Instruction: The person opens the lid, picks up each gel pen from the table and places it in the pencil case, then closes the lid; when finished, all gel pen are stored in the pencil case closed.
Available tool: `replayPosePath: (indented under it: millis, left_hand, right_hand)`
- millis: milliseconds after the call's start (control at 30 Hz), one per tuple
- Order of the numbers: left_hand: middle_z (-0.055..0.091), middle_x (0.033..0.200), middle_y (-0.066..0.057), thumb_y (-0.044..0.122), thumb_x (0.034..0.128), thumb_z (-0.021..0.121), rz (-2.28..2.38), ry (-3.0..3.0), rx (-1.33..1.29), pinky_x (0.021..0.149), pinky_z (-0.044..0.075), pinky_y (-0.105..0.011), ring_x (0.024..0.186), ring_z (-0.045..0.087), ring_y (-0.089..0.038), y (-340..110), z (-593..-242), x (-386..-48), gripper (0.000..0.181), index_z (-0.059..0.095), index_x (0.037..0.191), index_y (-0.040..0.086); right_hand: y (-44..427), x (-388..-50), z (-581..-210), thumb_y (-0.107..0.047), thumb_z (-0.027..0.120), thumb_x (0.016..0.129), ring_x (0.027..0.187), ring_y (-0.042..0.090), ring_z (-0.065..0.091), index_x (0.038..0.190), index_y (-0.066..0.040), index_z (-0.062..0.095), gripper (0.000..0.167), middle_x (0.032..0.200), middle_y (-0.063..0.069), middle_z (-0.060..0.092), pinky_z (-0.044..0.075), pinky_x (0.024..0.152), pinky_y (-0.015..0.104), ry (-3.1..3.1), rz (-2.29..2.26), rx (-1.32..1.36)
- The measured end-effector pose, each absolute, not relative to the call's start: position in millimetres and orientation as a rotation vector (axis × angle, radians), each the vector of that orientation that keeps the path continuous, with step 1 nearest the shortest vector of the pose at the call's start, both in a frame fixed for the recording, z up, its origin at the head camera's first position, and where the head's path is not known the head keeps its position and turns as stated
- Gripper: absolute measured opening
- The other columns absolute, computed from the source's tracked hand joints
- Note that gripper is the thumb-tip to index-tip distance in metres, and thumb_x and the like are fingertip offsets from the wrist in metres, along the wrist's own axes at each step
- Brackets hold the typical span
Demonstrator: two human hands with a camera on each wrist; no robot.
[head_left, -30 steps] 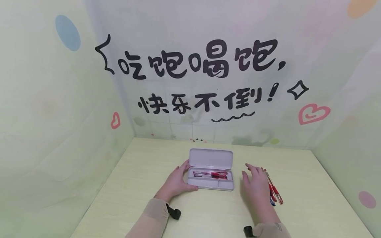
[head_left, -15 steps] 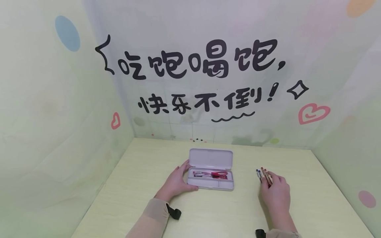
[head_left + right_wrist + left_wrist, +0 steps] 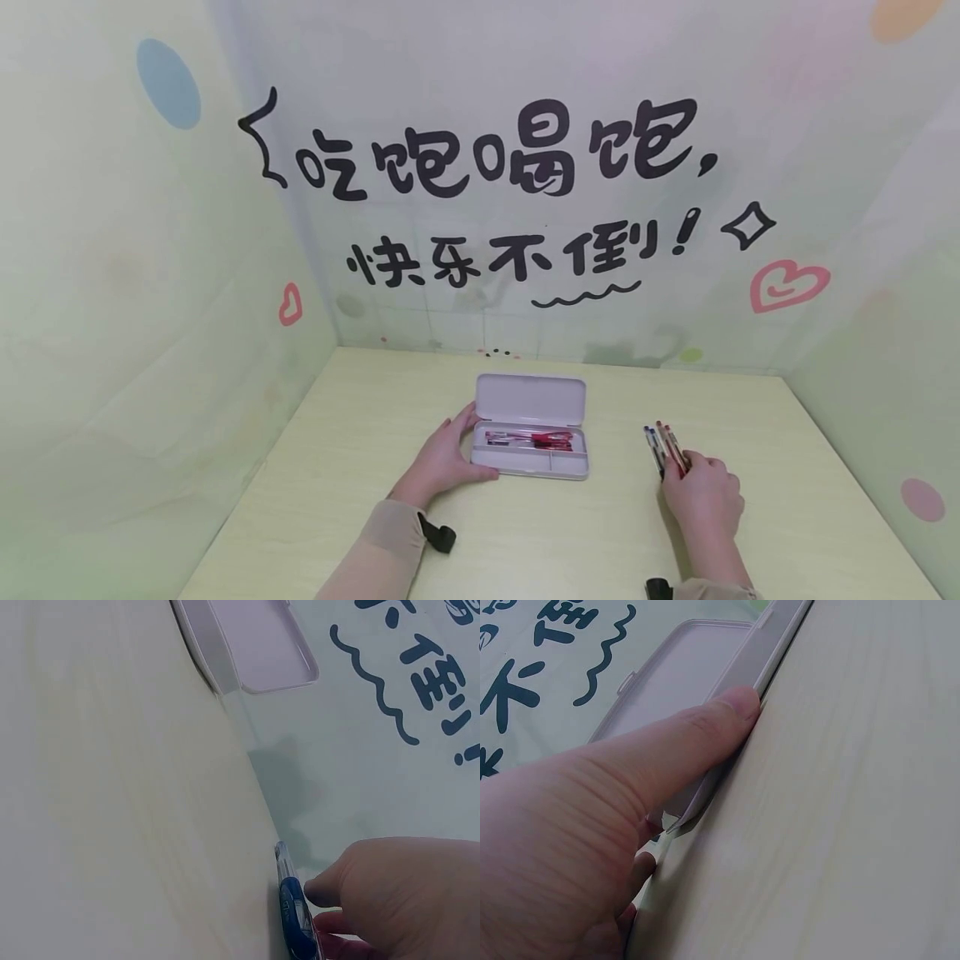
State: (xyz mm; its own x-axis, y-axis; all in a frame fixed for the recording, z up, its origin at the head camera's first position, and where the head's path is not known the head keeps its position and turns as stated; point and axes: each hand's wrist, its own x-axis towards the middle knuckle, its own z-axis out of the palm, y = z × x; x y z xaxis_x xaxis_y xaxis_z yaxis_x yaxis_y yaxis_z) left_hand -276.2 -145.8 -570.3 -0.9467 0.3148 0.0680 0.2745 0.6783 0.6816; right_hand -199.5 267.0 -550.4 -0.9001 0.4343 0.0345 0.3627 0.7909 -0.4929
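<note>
An opened pale lilac pencil case (image 3: 531, 400) lies on the table, its lid tipped back toward the wall. Several red pens (image 3: 553, 438) fill its rear compartment. My left hand (image 3: 438, 462) grips the case's left end, and the left wrist view has the thumb (image 3: 705, 731) against its front edge. Off to the right, my right hand (image 3: 703, 493) holds a small bunch of pens (image 3: 664, 446) with red and blue ends. A blue pen (image 3: 288, 904) from the bunch shows close to the tabletop in the right wrist view; the curled fingers partly hide the others.
The light wood table (image 3: 360, 400) meets a printed wall (image 3: 450, 325) at its far edge, with more walls left and right. In the case, a divider splits the front section. Black straps (image 3: 438, 536) cross both wrists.
My right hand has gone right from beside the case to the loose pens and gathered them, then shifted slightly further right. The left hand and the pencil case have stayed put.
</note>
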Motion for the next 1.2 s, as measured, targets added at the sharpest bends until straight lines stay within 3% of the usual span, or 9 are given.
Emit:
replayPosePath:
  millis: [633, 967, 1200]
  left_hand:
    - [0.056, 0.168, 0.008, 0.053, 0.0694, 0.103, 1.138, 2.822, 0.511, 0.144, 0.021, -0.052, 0.164, 0.044, -0.029, -145.0, -571.7, -277.7, 0.135, 0.026, 0.176, 0.023]
    - [0.057, 0.167, 0.008, 0.052, 0.0694, 0.103, 1.143, 2.819, 0.512, 0.145, 0.021, -0.051, 0.164, 0.044, -0.028, -144.8, -570.5, -276.8, 0.134, 0.027, 0.176, 0.023]
    - [0.057, 0.167, 0.007, 0.053, 0.0693, 0.103, 1.154, 2.815, 0.505, 0.144, 0.022, -0.053, 0.164, 0.043, -0.03, -145.2, -570.9, -276.7, 0.134, 0.027, 0.176, 0.022]
  right_hand:
    - [267.4, -198.5, -553.0, -0.02, 0.053, 0.103, 0.104, 0.06, 0.062, 0.134, 0.006, 0.068, 0.044, 0.127, 0.041, 0.064, 0.053, 0.071, 0.064, -2.73, 0.757, -0.673]
    - [265.8, -202.0, -557.5, -0.012, 0.052, 0.104, 0.113, 0.059, 0.06, 0.129, 0.012, 0.068, 0.038, 0.125, 0.041, 0.062, 0.053, 0.088, 0.068, -2.665, 0.825, -0.648]
    - [265.7, -201.0, -556.3, -0.012, 0.053, 0.104, 0.117, 0.061, 0.058, 0.13, 0.01, 0.068, 0.037, 0.129, 0.041, 0.063, 0.052, 0.09, 0.07, -2.662, 0.821, -0.619]
